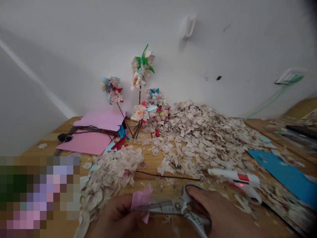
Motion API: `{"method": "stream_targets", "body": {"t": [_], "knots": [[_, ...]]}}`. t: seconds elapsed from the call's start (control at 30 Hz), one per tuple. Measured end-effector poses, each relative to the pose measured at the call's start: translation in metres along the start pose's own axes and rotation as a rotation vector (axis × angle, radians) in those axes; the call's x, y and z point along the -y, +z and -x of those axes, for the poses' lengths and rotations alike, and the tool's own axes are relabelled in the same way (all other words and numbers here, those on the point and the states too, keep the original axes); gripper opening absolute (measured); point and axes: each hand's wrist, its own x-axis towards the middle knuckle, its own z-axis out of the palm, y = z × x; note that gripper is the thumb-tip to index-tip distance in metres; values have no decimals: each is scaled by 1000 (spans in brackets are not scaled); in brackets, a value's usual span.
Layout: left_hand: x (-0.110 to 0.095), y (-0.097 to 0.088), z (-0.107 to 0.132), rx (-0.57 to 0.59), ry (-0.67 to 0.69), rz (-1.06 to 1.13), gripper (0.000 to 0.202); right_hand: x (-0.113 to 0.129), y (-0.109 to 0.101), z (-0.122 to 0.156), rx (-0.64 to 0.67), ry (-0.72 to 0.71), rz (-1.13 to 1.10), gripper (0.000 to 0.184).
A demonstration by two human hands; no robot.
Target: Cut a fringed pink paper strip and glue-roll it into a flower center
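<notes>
At the bottom centre, my left hand [117,213] pinches a small pink paper piece [141,199] whose upper end is cut into a fringe. My right hand [220,211] has its fingers through the handles of the silver scissors [178,206]. Their blades reach left across the paper, close to my left fingertips. Just beyond the hands lie a thin brown twig [170,177] and a heap of pale dried petals [111,172]. A white glue gun [235,177] with a lit red light rests to the right of the scissors.
Finished flowers on twigs [141,112] lean near the wall. Pink sheets [86,142] with a bundle of twigs [99,130] lie at the left. A large pile of dried petal scraps [198,132] covers the back right. Blue paper [284,175] lies at the right.
</notes>
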Motion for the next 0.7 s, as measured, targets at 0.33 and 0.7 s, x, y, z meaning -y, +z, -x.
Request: {"method": "stream_targets", "body": {"t": [0.33,0.7], "knots": [[10,-2,-1,41,13,-104,20,-1,2,0,2,-21,0,23],[0,0,0,25,-16,-111,27,-7,6,0,45,45,24,30]]}}
